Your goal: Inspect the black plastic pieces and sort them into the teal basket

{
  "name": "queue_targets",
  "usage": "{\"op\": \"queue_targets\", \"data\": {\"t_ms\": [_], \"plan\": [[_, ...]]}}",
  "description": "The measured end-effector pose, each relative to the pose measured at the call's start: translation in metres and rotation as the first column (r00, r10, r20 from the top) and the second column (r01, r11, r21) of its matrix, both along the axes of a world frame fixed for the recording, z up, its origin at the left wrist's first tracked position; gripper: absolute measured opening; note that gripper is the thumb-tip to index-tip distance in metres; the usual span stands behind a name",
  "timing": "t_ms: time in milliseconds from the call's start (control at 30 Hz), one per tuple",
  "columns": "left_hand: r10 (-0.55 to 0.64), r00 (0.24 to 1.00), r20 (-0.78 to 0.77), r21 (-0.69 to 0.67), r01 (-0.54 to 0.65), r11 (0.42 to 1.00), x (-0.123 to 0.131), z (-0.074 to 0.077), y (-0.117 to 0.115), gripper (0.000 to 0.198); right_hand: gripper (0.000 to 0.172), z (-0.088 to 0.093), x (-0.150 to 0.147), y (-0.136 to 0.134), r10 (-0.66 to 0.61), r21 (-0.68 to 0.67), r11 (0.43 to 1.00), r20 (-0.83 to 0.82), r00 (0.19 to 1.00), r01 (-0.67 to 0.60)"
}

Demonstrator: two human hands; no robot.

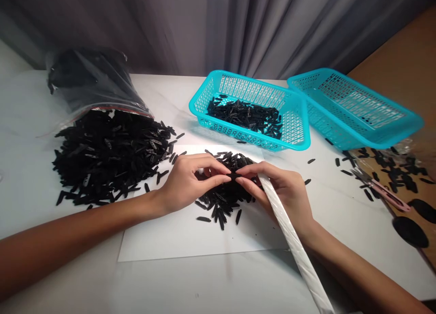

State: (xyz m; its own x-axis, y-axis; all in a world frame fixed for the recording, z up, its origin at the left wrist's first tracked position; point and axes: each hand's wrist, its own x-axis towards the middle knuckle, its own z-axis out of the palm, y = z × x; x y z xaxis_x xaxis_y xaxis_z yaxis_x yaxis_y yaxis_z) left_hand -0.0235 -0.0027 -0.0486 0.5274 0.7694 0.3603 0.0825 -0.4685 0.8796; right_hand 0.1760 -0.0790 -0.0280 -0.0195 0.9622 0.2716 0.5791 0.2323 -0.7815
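While the hands' fingers (223, 178) pinch it, the narrow black piece (233, 175) looks flat.

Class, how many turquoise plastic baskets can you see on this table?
2. One turquoise plastic basket holds black pieces, behind the white sheet; the other turquoise plastic basket sits to its right. More could lie out of view.

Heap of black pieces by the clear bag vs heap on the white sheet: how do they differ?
The large heap of black pieces at the mouth of the clear plastic bag far outsizes the small heap of black pieces. The large heap lies mostly on the tabletop, the small heap on the white paper sheet. The left hand and right hand work at the small heap, not the large one. Both hold loose, narrow black pieces.
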Motion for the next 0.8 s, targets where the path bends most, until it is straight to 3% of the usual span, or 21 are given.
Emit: {"op": "queue_targets", "data": {"t_ms": [800], "plan": [[0.008, 0.998, 0.066, 0.120, -0.016, 0.993, -0.0007, -0.0016, -0.0001, 0.011, 0.008, 0.0033, -0.0019, 0.0021, 0.038, 0.053, 0.998, 0.060, 0.997, -0.041]]}}
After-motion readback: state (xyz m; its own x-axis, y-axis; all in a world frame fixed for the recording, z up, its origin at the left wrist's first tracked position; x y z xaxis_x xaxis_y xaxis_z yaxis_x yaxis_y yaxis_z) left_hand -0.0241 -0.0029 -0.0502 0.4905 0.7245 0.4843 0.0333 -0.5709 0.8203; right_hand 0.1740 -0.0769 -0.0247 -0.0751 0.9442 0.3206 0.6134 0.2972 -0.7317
